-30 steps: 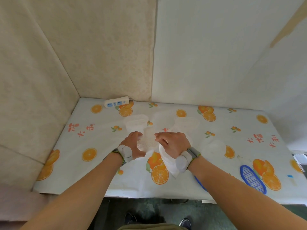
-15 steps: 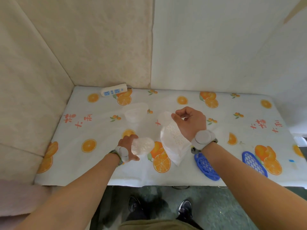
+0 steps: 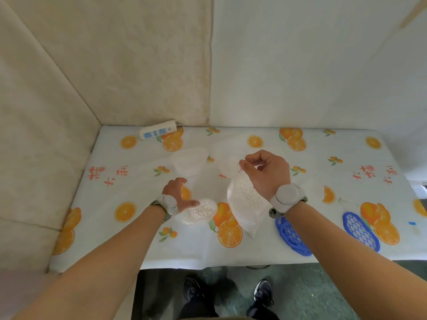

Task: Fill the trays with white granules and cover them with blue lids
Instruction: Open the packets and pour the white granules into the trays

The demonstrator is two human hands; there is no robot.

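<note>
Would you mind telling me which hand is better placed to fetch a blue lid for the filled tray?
Probably the left hand: it only rests against the filled tray. The right hand pinches the granule bag, though the nearer blue lid lies on its side.

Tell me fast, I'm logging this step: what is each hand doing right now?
Left hand: open, fingers resting against the filled tray.
Right hand: pinching the top of the granule bag, held above the table.

plain room corner, likely a home: bare papered walls (image 3: 138, 65), orange-print tablecloth (image 3: 323, 158), power strip (image 3: 158, 132) at the table's far-left corner.
</note>
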